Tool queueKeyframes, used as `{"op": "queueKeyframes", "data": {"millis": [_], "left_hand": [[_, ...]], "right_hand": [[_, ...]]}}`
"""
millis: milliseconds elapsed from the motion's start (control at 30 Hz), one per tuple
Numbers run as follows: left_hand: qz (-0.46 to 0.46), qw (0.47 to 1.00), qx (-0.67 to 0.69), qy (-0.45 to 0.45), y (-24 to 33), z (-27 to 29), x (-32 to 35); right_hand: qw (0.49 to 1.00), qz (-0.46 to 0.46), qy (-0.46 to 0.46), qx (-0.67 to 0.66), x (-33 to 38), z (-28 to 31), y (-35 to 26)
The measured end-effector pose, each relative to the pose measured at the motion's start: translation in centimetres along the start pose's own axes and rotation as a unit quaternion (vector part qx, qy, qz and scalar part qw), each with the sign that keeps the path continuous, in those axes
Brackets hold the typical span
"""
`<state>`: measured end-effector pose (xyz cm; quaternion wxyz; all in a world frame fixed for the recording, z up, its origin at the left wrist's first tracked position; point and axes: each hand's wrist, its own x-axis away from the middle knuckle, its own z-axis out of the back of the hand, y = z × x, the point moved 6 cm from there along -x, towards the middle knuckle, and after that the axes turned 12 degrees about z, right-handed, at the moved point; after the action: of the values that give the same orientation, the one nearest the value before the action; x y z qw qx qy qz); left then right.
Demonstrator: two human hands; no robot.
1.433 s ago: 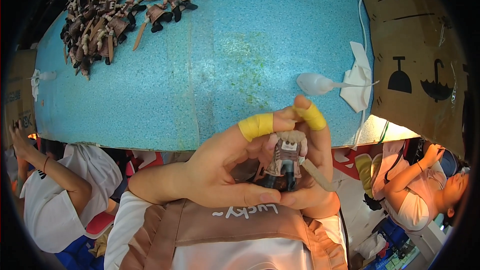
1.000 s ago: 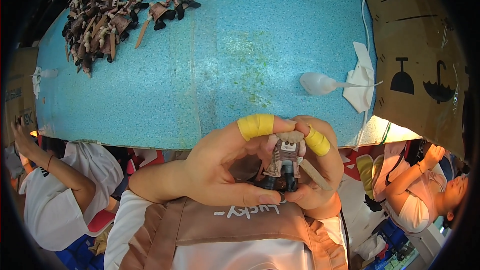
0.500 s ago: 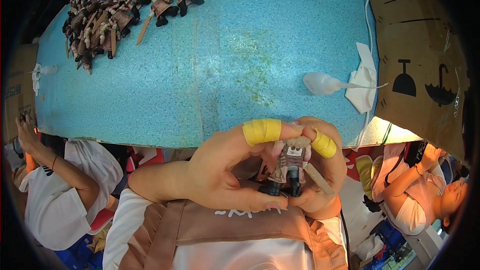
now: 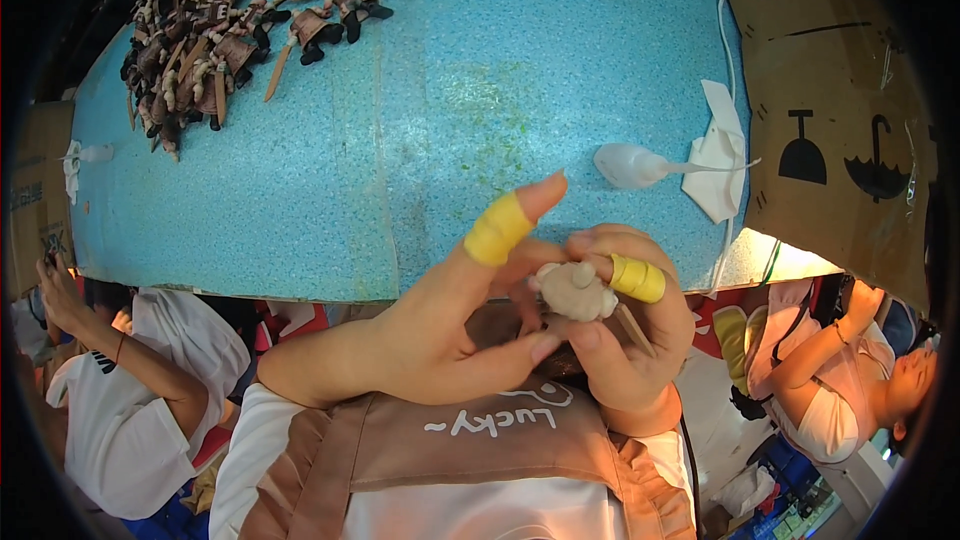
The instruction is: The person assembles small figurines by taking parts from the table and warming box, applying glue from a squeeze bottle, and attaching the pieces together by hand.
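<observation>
A small figurine [image 4: 577, 290] is between my hands above my lap, its pale rounded head turned up and its body mostly hidden. My right hand [image 4: 645, 340] closes around it, thumb below and yellow-taped index finger at its upper side. A flat tan blade-shaped piece [image 4: 633, 328] sticks out beside the figurine, against my right palm. At its left side is my left hand [image 4: 440, 325], thumb tip and a blurred, bent finger at the figurine. The yellow-taped index finger of that hand is raised away from it.
A heap of similar figurines [image 4: 205, 40] lies far left on the blue table [image 4: 400, 140]. Toward the right are a clear squeeze bottle with a thin nozzle [image 4: 632, 166], a white cloth [image 4: 715, 175] and a cable. Cardboard boxes [image 4: 840, 70] flank the table. Other people sit at both sides.
The figurine has turned from upright, its front and boots showing, to head-up toward me. My left index finger has lifted off it. The whole view has shifted slightly.
</observation>
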<state>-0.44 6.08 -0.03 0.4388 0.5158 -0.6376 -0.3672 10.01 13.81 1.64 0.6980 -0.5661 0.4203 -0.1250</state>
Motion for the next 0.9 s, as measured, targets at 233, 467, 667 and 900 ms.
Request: {"op": "queueKeyframes", "data": {"millis": [233,467,667,900], "left_hand": [[0.067,0.951,0.289,-0.085,0.5,-0.3,-0.5],[0.033,0.956,0.270,-0.110,0.0,0.2,-0.4],[0.050,0.948,0.297,-0.105,0.3,0.3,-0.3],[0.104,0.955,0.273,-0.053,-0.1,0.3,-0.3]], "right_hand": [[0.962,0.138,-0.068,0.226,-0.6,-0.7,-1.9],[0.943,0.179,-0.097,0.262,-0.4,-1.4,-2.0],[0.946,0.170,-0.112,0.254,-0.5,-1.6,-1.8],[0.948,0.174,-0.105,0.245,-0.3,-1.9,-1.8]]}}
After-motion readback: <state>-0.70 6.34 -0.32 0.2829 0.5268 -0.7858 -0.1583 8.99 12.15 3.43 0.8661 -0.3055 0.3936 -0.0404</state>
